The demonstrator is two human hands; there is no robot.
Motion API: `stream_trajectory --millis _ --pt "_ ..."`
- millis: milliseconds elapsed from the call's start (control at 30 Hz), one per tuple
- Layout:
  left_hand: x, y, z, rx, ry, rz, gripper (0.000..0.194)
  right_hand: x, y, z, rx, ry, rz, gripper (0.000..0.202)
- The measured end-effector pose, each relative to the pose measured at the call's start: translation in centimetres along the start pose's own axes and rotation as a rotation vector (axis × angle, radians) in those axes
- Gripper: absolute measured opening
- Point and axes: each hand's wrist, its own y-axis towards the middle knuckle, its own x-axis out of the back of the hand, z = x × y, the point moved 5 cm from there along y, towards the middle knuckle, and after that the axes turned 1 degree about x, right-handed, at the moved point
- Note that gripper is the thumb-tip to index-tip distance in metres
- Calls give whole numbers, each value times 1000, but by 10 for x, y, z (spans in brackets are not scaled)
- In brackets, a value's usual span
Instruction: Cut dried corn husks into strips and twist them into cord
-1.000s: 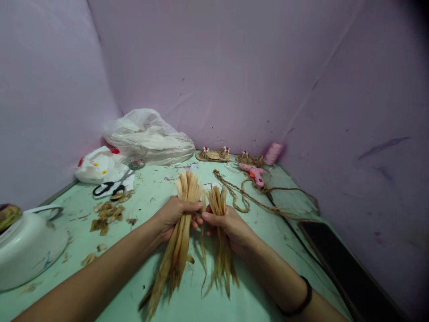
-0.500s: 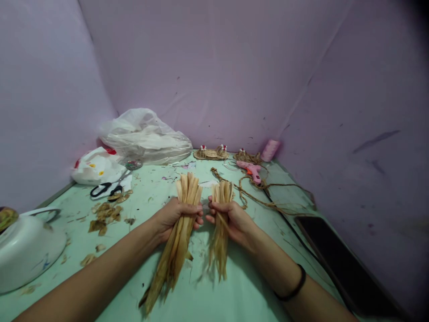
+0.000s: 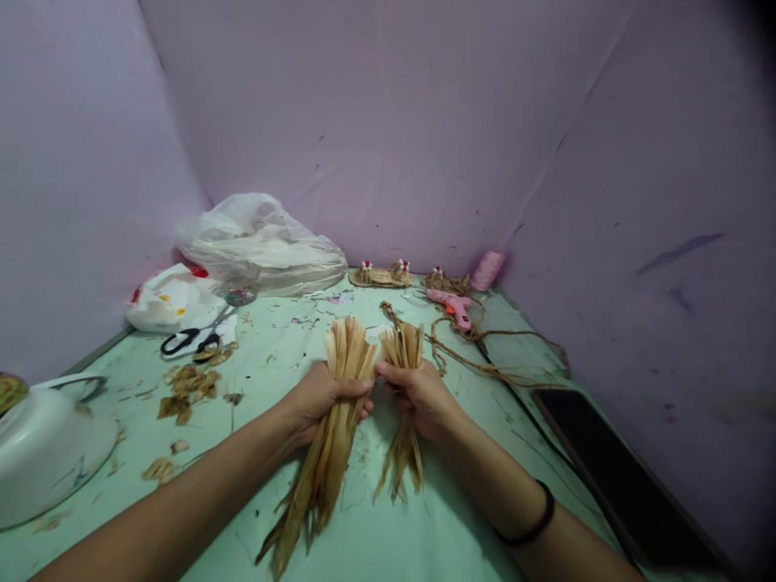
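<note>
Dried strips (image 3: 350,347) make two bundles in front of me, raised over the table (image 3: 260,477): a thick left bundle (image 3: 332,457) and a thinner right bundle (image 3: 402,454). Around them, left to right, I count one white container (image 3: 54,461), one small bag (image 3: 175,299), one pair of scissors (image 3: 213,325), one big bag (image 3: 263,255), two straw pieces (image 3: 381,278), one glue gun (image 3: 452,304) and one spool (image 3: 488,271).

Fingers of my left hand (image 3: 321,400) close around the left bundle, thumb across its front. My right hand (image 3: 421,392) grips the right bundle just below its top, fingers partly hidden.

Smooth and rounded, the container sits beside my left arm; the big bag is thin, crumpled plastic. Both bundles look papery and flat, fanned above my thumbs and ragged below. Brown rope (image 3: 466,359) lies twisted near the pink glue gun.
</note>
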Motion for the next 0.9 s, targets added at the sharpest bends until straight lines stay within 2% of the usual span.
stream_trajectory --millis 133,267,367,500,733,900 --pt "3 0 -3 2 -110 -71 34 3 4 0 -34 14 11 21" --pt "2 -1 -4 -8 -154 -62 41 5 6 -2 -11 -7 -11 24" --pt "2 -2 -4 -26 -182 -55 40 4 5 -2 11 17 -9 27" --pt "2 -1 -4 -94 -186 -64 37 -3 0 -3 7 -1 57 33" --pt "1 5 3 -74 -193 33 29 -9 -3 -12 -49 -21 42 31" --pt "3 2 0 -77 -205 -44 27 -9 -3 -13 -54 -77 48 25"
